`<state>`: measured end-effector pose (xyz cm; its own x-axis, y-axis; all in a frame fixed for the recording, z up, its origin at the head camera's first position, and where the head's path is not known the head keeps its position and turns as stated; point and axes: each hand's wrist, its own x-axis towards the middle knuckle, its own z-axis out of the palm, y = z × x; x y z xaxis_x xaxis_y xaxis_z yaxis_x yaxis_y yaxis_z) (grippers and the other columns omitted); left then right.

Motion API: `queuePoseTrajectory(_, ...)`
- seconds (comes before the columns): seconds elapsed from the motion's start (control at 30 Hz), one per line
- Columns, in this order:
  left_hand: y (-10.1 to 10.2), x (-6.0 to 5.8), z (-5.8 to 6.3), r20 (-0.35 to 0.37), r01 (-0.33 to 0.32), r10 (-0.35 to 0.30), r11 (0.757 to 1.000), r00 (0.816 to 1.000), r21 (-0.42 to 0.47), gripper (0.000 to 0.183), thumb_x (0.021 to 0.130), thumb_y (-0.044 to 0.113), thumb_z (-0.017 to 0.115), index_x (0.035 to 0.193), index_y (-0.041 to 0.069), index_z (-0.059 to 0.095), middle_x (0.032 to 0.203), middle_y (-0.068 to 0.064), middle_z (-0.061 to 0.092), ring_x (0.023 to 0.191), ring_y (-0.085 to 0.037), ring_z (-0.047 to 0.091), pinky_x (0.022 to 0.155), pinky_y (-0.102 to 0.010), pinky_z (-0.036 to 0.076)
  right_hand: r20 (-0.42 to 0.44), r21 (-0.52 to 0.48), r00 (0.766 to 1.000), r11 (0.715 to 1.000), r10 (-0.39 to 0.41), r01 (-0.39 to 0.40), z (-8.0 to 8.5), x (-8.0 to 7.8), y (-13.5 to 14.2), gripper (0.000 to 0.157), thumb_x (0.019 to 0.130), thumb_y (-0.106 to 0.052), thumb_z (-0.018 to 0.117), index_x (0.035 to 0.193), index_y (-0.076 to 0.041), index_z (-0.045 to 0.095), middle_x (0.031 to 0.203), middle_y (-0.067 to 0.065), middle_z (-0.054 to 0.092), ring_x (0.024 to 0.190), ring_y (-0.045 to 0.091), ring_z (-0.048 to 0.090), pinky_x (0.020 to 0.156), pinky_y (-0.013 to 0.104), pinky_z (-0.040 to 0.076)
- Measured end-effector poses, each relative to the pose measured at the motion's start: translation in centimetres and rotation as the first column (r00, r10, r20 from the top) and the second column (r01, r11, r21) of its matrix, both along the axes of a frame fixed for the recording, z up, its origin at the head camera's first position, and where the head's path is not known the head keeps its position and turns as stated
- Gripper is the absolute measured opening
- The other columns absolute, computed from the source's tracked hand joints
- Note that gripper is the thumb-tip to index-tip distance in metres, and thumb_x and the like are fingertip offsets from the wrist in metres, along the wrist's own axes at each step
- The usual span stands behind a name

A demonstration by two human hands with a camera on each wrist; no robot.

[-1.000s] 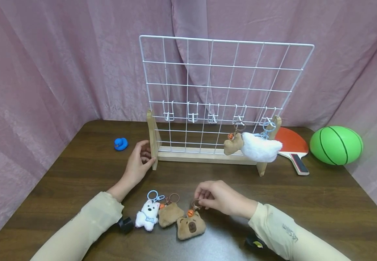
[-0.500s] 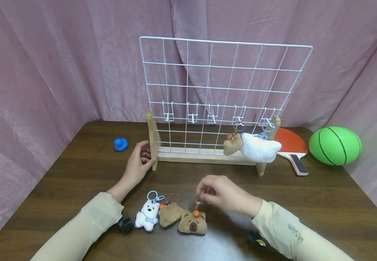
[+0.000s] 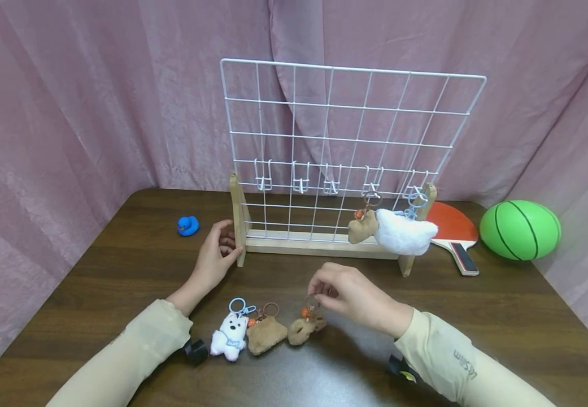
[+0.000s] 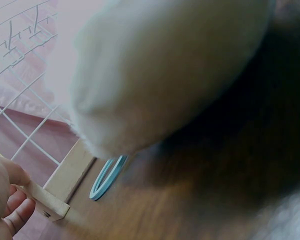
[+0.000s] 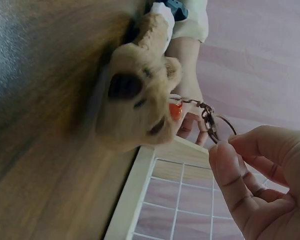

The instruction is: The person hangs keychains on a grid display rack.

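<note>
My right hand (image 3: 342, 294) pinches the metal ring of a brown bear plush keychain (image 5: 135, 110) between thumb and fingertips. The bear, with an orange bell, dangles low over the table and looks turned sideways in the head view. My left hand (image 3: 211, 257) grips the left wooden leg (image 3: 239, 220) of a white wire grid rack, thumb at its front edge. Between the forearms lie a white dog plush keychain (image 3: 230, 337) with a blue ring and a brown plush keychain (image 3: 267, 334). The white plush (image 4: 155, 75) fills much of the left wrist view, blurred.
Several white hooks (image 3: 301, 185) line the grid. From the two at the right hang a brown plush keychain (image 3: 362, 228) and a white plush keychain (image 3: 406, 234). A blue rubber duck (image 3: 188, 226), a table tennis bat (image 3: 453, 226) and a green ball (image 3: 520, 230) sit around the rack.
My right hand has risen a little and moved toward the rack, drawing the bear keychain up by its ring. The bear has turned from facing front to sideways. My left hand has stayed put.
</note>
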<state>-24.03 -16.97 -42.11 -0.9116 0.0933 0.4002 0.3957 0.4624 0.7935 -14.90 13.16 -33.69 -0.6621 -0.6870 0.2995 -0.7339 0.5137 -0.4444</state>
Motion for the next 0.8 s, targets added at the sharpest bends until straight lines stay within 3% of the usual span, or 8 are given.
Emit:
queuePoseTrajectory(0.3,0.0,0.0,0.0,0.004,-0.009,0.009,1.0,1.0,-0.007,0.061,0.084,-0.006,0.067,0.136,-0.002,0.037,0.111,-0.023,0.056,0.094,-0.03,0.06,0.07,-0.013,0.049,-0.019,-0.007,1.0,1.0,0.01,-0.01,1.1,-0.1,0.2,0.012,0.083,0.0,0.067,0.09,-0.009,0.065,0.089,0.0,0.065,0.076,0.006,0.061,0.068,0.02,0.055)
queuePoseTrajectory(0.8,0.0,0.0,0.0,0.006,-0.012,0.012,1.0,1.0,-0.01,0.061,0.083,-0.006,0.068,0.136,-0.002,0.037,0.112,-0.023,0.056,0.095,-0.03,0.06,0.071,-0.014,0.05,0.197,-0.036,0.979,0.998,0.05,-0.044,2.0,-1.3,0.8,0.004,0.089,-0.007,0.065,0.093,-0.009,0.066,0.088,0.0,0.071,0.077,0.0,0.06,0.07,0.021,0.053)
